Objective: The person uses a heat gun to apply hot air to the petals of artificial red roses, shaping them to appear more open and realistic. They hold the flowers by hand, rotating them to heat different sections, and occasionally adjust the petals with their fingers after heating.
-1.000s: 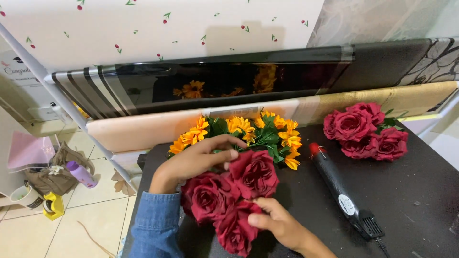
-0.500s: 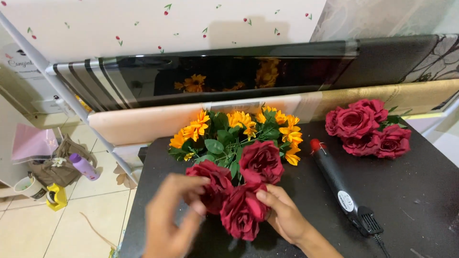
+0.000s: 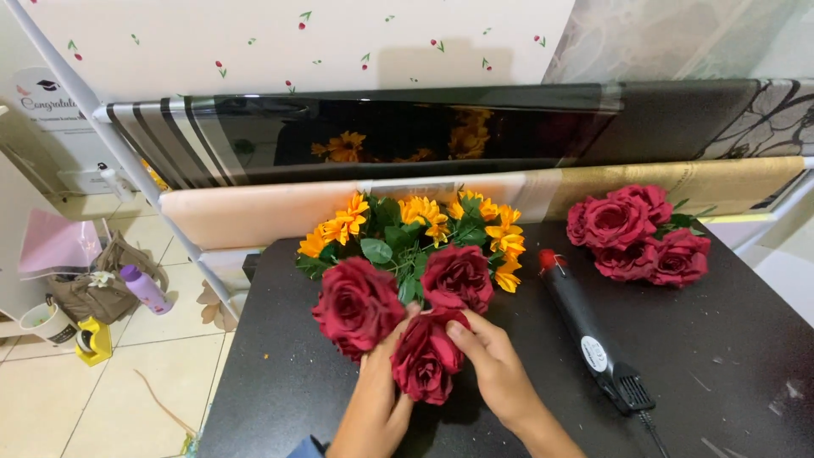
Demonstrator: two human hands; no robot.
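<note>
**Two hands around a cluster of dark red roses**

Three dark red roses (image 3: pixel 413 318) sit bunched together near the front of the black table (image 3: pixel 729 356), and both hands close on them from below. The left hand (image 3: pixel 379 399) comes up under the cluster at about 7 o'clock, its fingers curled round the stems beneath the left-hand bloom — how tightly, I cannot tell, since the petals hide the fingertips. The right hand (image 3: pixel 494 365) lies at 4 o'clock of the cluster, fingers narrow and bent, thumb pressed against the lowest bloom.

Just behind the roses, at 12 o'clock, lies a bunch of orange-yellow flowers (image 3: pixel 424 225) with green leaves, touching the red blooms. At 3 o'clock, near the right hand but apart from it, a black glue gun (image 3: pixel 587 339) with a red tip lies slanted on the table. Well apart, at 2 o'clock, rests a second bunch of red roses (image 3: pixel 638 233).
</note>
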